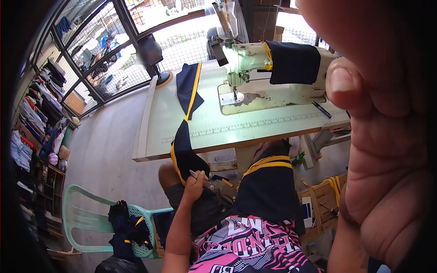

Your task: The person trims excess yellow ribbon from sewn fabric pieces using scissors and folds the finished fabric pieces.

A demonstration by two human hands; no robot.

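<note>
My left hand is closed around dark-handled scissors, a metal tip showing past the fingers. It rests by a navy cloth strip with yellow edging that runs from the tabletop down over my lap; whether it also grips the cloth I cannot tell. Close to the camera, my right hand fills the right side of the view. One finger reaches up out of frame and another is curled, its nail showing; nothing is seen in it. A navy piece with yellow bands covers my other thigh.
A sewing machine stands on the pale table, navy cloth draped over its arm. Pens lie near the table's right end. A green plastic chair holds dark garments at left. A wooden crate sits at right.
</note>
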